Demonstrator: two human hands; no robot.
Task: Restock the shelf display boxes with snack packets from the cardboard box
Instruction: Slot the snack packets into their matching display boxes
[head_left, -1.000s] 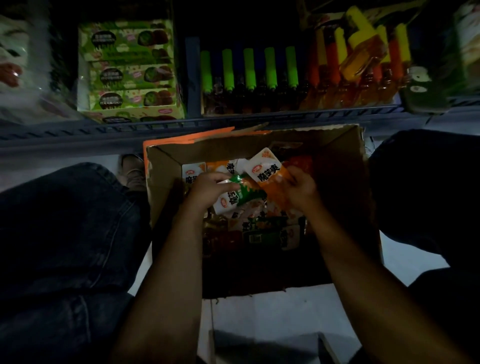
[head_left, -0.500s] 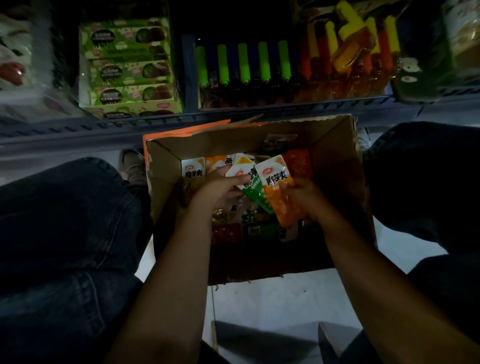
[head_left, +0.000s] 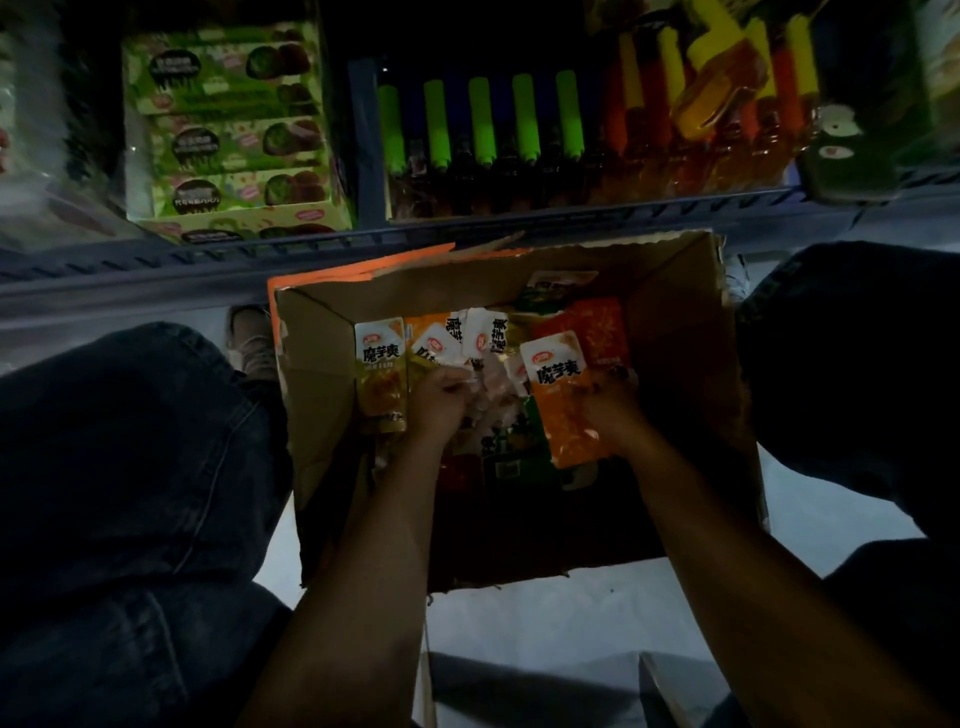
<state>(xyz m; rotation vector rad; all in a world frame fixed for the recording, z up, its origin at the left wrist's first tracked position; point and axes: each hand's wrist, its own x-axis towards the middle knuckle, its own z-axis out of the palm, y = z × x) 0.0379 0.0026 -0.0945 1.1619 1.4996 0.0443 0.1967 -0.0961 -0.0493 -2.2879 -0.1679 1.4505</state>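
Inside the cardboard box (head_left: 675, 312), right-hand fingers (head_left: 618, 376) pinch the orange packet (head_left: 563, 410).

Your pale, smooth floor (head_left: 545, 618) carries the open brown cardboard box (head_left: 691, 395) at centre. At twelve o'clock, the grey metal shelf (head_left: 467, 234) holds green printed display boxes (head_left: 234, 140) and green-capped bottles (head_left: 483, 130).

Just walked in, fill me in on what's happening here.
A person crouched on the floor before a low shelf is sorting snack packets inside an open cardboard box. The right hand grips an orange packet; the left hand holds a bunch of white-topped packets. More packets lie loose in the box. Both hands are down in the box, so nothing is going to the shelf right now.
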